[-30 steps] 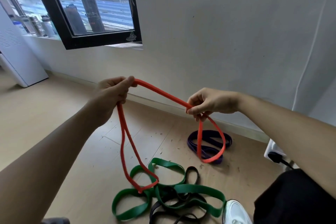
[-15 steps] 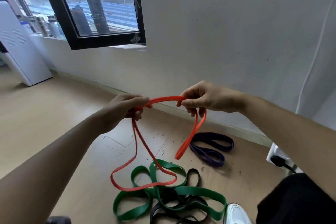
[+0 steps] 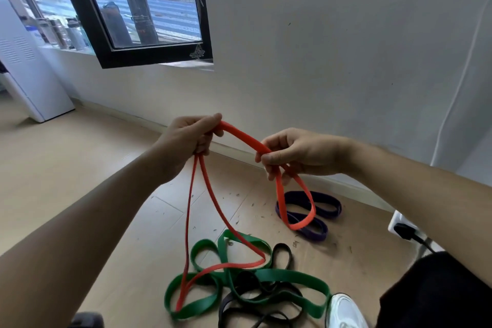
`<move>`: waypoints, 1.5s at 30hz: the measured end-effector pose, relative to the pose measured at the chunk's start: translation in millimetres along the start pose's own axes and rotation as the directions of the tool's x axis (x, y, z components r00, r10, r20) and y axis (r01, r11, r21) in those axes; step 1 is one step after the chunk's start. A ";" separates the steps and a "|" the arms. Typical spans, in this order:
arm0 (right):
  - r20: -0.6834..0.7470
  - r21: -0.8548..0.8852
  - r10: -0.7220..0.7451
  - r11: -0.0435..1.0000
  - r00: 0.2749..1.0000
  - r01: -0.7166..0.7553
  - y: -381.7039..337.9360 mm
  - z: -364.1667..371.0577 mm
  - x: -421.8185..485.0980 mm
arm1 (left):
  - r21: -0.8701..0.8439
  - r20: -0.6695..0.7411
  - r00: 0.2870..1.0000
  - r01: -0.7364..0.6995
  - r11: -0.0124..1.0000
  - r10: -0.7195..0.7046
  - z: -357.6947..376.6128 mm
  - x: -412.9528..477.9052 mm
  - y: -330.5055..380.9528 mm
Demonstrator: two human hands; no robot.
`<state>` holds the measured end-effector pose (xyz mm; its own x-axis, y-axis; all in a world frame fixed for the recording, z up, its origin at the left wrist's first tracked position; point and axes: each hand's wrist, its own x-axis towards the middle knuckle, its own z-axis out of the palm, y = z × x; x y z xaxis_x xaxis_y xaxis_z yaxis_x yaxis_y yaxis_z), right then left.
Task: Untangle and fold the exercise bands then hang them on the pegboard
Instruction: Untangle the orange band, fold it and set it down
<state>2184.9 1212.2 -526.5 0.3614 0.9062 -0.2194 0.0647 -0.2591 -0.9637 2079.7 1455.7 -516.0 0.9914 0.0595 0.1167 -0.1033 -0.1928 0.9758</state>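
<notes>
The left hand (image 3: 189, 138) is curling its fingers round the orange band (image 3: 243, 137) and the right hand (image 3: 295, 154) is pinching it, their fingers hiding the gripped parts. Its long loop is hanging down over the green band (image 3: 287, 274) on the floor (image 3: 80, 168), its short loop in front of the purple band (image 3: 330, 201), far right. The black band (image 3: 282, 245), tangled with the green, is running off the near edge.

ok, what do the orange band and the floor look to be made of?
Orange band: probably rubber or latex with a matte finish. It is a flat strip that bends softly and hangs in limp loops.
Floor: light wood-look planks with low sheen and visible seams between boards. It could be laminate or vinyl; the picture does not settle which.
</notes>
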 end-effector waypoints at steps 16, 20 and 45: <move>0.086 0.396 0.012 0.917 0.996 -0.046 11.5 -8.7 -9.4 | 0.106 0.211 0.964 0.141 0.984 -0.161 -9.8 -3.9 -13.5; 0.109 0.359 0.013 0.932 0.994 -0.052 9.3 -3.7 -5.7 | 0.128 0.236 0.965 0.082 0.988 -0.111 16.3 -0.3 -5.8; 0.130 0.149 0.080 0.984 0.988 -0.099 18.5 -30.8 -17.7 | 0.121 0.124 0.991 0.040 0.992 -0.055 -49.1 -4.8 -16.2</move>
<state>2208.3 1181.1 -535.7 0.2412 0.9184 -0.3136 -0.1109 -0.2949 -0.9491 2072.7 1506.7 -523.3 0.9979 -0.0515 0.0390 -0.0530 -0.3071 0.9502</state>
